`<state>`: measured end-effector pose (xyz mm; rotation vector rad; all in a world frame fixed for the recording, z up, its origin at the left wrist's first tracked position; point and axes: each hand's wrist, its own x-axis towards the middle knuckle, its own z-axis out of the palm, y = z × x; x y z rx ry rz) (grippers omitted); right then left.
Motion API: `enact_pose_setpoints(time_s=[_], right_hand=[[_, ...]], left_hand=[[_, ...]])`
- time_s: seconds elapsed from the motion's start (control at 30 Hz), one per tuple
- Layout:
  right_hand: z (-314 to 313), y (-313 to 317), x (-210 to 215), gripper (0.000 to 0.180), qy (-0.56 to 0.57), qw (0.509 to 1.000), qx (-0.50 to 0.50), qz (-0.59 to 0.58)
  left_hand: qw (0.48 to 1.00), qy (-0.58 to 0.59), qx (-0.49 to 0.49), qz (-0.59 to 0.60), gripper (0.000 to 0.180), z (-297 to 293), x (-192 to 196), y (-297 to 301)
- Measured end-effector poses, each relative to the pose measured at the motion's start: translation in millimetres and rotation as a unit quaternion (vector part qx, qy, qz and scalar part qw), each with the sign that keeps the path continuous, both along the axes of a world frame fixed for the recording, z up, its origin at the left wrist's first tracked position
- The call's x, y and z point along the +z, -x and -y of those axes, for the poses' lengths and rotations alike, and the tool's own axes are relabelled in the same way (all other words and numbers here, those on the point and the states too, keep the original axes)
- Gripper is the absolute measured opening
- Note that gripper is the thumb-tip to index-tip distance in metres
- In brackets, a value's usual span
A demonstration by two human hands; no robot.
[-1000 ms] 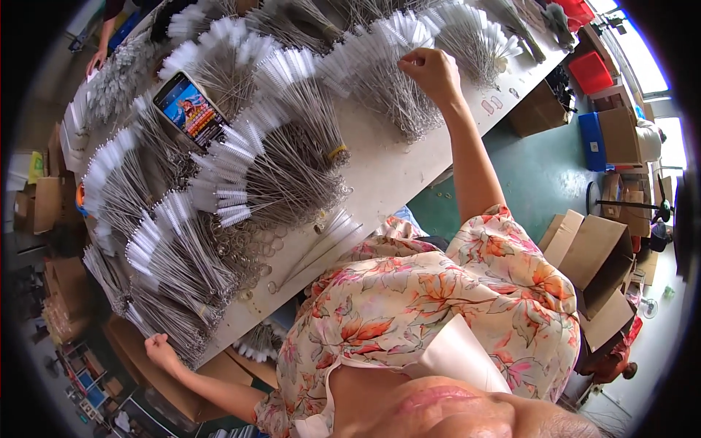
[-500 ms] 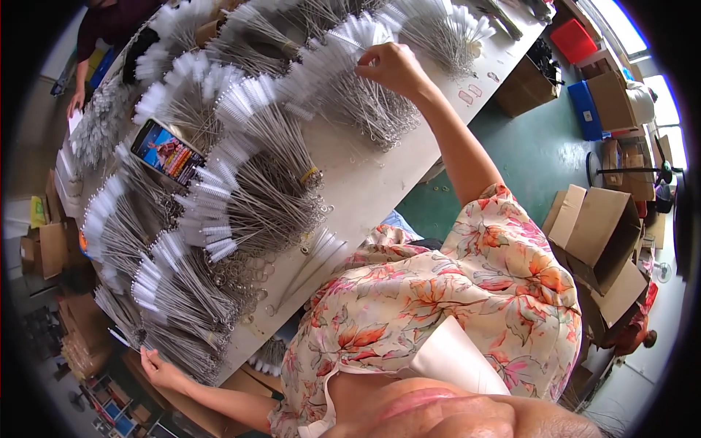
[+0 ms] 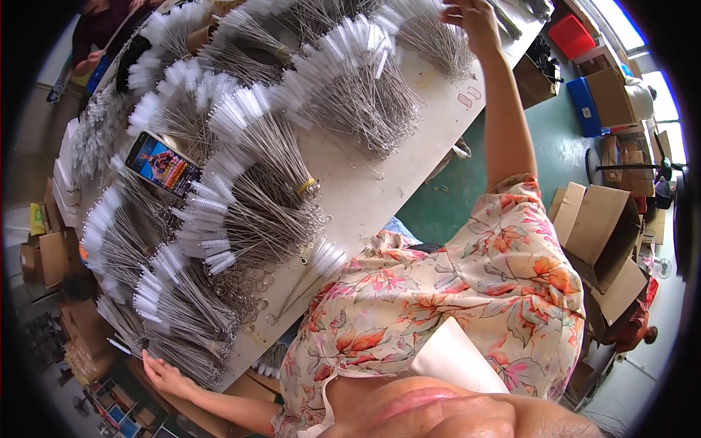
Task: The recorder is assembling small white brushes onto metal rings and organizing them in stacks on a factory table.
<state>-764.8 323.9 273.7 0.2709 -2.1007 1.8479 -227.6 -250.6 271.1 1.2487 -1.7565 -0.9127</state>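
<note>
My left hand (image 3: 164,376) is low on the left, its fingers pinched around the thin stem of a small wire brush (image 3: 120,347) with a white tip. My right hand (image 3: 471,18) reaches to the top edge, fingers bent and apart, over a bundle of wire brushes (image 3: 438,47). I see nothing in it. Below lies a large fanned pile of brushes (image 3: 358,91), white bristles facing away and wire loops toward me. Another bundle (image 3: 266,139) is tied with a yellow band (image 3: 307,186). A few loose brushes (image 3: 318,266) lie at the near table edge.
A lit phone (image 3: 162,164) rests among the brush bundles on the pale table (image 3: 350,197). Another person's hand (image 3: 89,62) is at the far left. Cardboard boxes (image 3: 595,233), a blue bin (image 3: 584,108) and a red bin (image 3: 572,36) stand to the right.
My right hand has left the large fanned pile and moved up and right to the far bundle, its fingers parting. My left hand stays almost still. The other person's hand has moved farther away.
</note>
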Motion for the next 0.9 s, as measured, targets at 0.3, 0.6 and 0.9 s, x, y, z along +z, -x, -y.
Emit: enact_pose_setpoints(time_s=[0.3,0.6,0.9], right_hand=[[-59,64,-64,0.028,-0.486,0.857,-0.138,0.102],[32,18,35,0.017,-0.313,0.914,-0.152,-0.209],[272,-206,24,0.017,0.186,0.777,0.597,0.069]], left_hand=[[0.997,-0.067,-0.033,0.023,0.028,-11,-24,-2],[0.95,-0.128,-0.14,-0.247,0.029,-38,-24,14],[0.909,-0.042,-0.364,-0.199,0.025,-167,17,130]])
